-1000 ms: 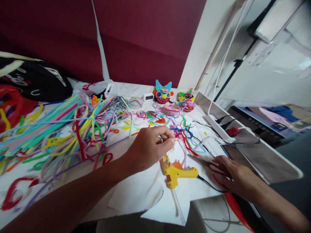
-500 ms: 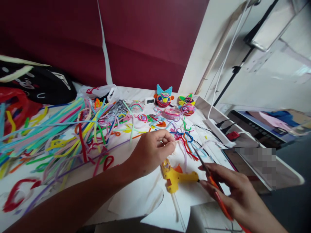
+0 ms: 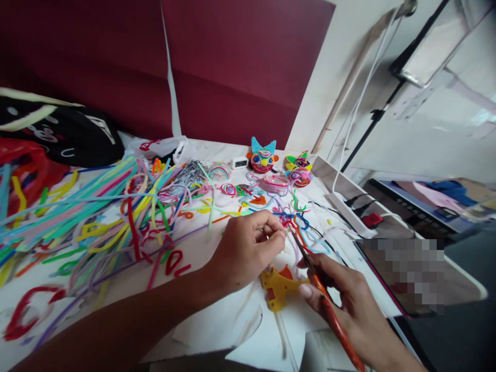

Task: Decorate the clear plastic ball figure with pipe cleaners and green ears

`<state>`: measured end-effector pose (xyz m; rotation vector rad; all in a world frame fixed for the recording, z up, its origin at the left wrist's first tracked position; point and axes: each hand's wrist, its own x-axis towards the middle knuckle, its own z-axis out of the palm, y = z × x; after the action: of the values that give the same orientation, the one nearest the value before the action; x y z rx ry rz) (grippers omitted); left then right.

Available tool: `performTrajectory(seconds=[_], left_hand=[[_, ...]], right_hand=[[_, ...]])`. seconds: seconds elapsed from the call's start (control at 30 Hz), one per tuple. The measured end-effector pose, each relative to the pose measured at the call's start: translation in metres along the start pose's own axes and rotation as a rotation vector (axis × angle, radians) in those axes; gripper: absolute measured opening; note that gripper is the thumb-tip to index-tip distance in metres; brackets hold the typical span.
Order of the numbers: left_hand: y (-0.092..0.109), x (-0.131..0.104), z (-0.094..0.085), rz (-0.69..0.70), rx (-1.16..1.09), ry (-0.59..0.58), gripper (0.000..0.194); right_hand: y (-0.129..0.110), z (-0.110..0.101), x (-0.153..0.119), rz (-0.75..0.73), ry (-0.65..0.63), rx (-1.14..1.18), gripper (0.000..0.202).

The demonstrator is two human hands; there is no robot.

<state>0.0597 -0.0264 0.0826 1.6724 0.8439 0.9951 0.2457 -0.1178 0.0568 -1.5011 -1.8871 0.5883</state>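
Observation:
My left hand (image 3: 251, 248) is closed in a pinch above the white work surface, its thumb and fingertips together. A small pale bit seems to show at the fingertips, but what it is I cannot make out. My right hand (image 3: 344, 294) grips scissors (image 3: 327, 305) by their orange-red handles. Their narrow dark tips point up and left, close to my left fingertips. Below the hands lies a yellow glue gun (image 3: 277, 289), partly covered by my left hand, with a clear glue stick (image 3: 282, 336) sticking out of it.
Many coloured pipe cleaners (image 3: 104, 201) cover the left side. At the back stand a blue-eared animal face (image 3: 263, 157), a second colourful face (image 3: 299, 165) and a small white clock (image 3: 239, 163). Right are a power strip (image 3: 358, 219) and a tablet-like device (image 3: 383, 279). White paper (image 3: 217, 320) lies in front.
My right hand has moved left and up with the scissors, bringing the tips close to my left fingertips. My left hand has shifted slightly right, still pinched.

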Motion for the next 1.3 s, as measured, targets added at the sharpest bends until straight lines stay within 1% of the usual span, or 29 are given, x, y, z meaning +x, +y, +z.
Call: performTrajectory(seconds=[0.2,0.37,0.6,0.93,1.13,1.3], left_hand=[[0.000,-0.001,0.001,0.028,0.009,0.015,0.005],[-0.002,0.000,0.002,0.042,0.012,0.028,0.007],[-0.010,-0.002,0.005,0.040,0.034,-0.011,0.005],[-0.007,-0.003,0.005,0.013,0.043,0.004,0.004],[-0.007,-0.002,0.005,0.019,0.060,-0.003,0.006],[-0.006,-0.002,0.005,0.013,0.085,-0.012,0.006]], right_hand=[[-0.009,0.005,0.006,0.046,0.022,0.086,0.020],[-0.008,0.008,0.007,0.063,0.006,0.113,0.014],[-0.009,0.010,0.009,0.085,0.005,0.160,0.012],[-0.008,0.011,0.009,0.112,-0.004,0.207,0.013],[-0.006,0.011,0.010,0.111,-0.011,0.218,0.015],[-0.008,0.010,0.011,0.107,-0.014,0.245,0.014]])
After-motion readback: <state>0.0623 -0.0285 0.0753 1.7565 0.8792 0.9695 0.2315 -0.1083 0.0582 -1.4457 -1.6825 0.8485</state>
